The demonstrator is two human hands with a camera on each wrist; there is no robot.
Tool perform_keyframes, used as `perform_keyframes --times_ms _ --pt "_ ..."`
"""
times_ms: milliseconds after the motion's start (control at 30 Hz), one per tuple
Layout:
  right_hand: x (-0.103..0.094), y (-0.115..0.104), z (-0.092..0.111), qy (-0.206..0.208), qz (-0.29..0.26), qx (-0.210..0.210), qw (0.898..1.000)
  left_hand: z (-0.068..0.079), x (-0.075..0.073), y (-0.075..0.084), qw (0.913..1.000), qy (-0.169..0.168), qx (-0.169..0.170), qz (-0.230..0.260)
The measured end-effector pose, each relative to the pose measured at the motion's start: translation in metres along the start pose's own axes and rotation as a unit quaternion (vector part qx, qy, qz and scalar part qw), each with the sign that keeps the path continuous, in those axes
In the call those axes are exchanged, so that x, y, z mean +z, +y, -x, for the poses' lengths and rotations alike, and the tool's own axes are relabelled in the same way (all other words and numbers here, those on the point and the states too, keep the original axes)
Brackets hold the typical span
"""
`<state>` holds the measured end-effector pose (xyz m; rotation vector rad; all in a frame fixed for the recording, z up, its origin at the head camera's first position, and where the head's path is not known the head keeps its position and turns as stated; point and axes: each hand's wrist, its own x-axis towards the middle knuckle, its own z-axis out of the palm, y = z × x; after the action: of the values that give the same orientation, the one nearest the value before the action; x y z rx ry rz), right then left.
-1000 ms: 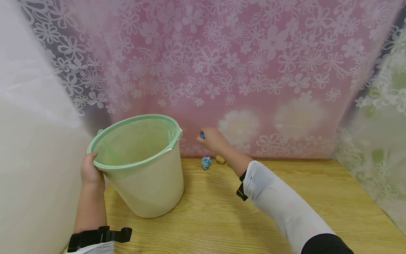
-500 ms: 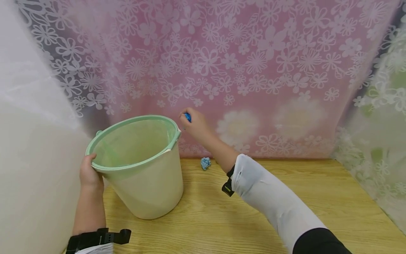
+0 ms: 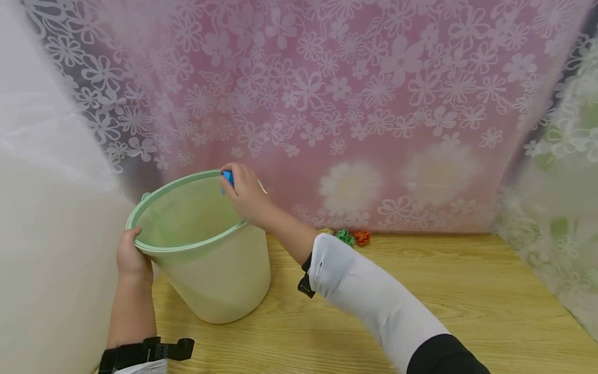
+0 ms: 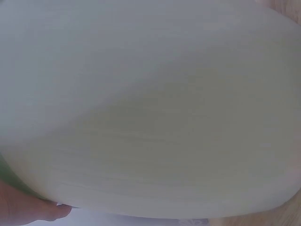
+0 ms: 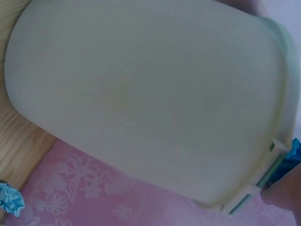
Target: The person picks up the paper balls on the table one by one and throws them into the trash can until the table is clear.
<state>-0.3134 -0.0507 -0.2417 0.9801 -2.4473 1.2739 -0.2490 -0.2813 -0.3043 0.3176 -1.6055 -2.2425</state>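
Note:
A cream bucket (image 3: 224, 280) with a pale green rim stands tilted on the left of the wooden table. My left hand (image 3: 133, 257) grips its rim at the near left, thumb over the edge; in the left wrist view that thumb (image 4: 49, 211) shows beside the bucket wall. Over the rim's far right side, my right hand (image 3: 245, 195) pinches a crumpled blue paper ball (image 3: 228, 177). The right wrist view shows part of this blue paper ball (image 5: 292, 157) next to the rim, at the fingers.
Green (image 3: 345, 237) and orange paper balls (image 3: 362, 238) lie at the table's back edge, with a yellowish one (image 3: 327, 230) partly behind the right arm. A light blue paper ball (image 5: 10, 199) shows in the right wrist view. A pink floral curtain (image 3: 299, 104) hangs behind.
My right hand has moved left and up from beside the bucket to over its rim, carrying the blue paper ball. The left hand keeps its grip on the rim.

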Motion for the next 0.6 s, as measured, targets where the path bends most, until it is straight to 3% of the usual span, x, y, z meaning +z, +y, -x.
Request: perform_keyframes --times_ms 133,300,433,600 --pt "0.012 0.000 0.003 -0.027 0.086 -0.008 0.996 0.000 0.000 -0.001 1.0000 0.001 0.001 0.006" --pt "0.015 0.001 0.005 -0.059 0.190 -0.009 0.980 0.001 -0.001 -0.001 1.0000 0.001 0.004 -0.004" --pt "0.008 0.005 0.007 -0.067 0.194 0.002 0.979 0.001 -0.001 0.000 1.0000 0.001 0.005 -0.007" --pt "-0.013 0.023 0.015 -0.050 0.156 0.028 0.986 0.000 0.001 0.000 0.9998 0.016 0.002 0.007"
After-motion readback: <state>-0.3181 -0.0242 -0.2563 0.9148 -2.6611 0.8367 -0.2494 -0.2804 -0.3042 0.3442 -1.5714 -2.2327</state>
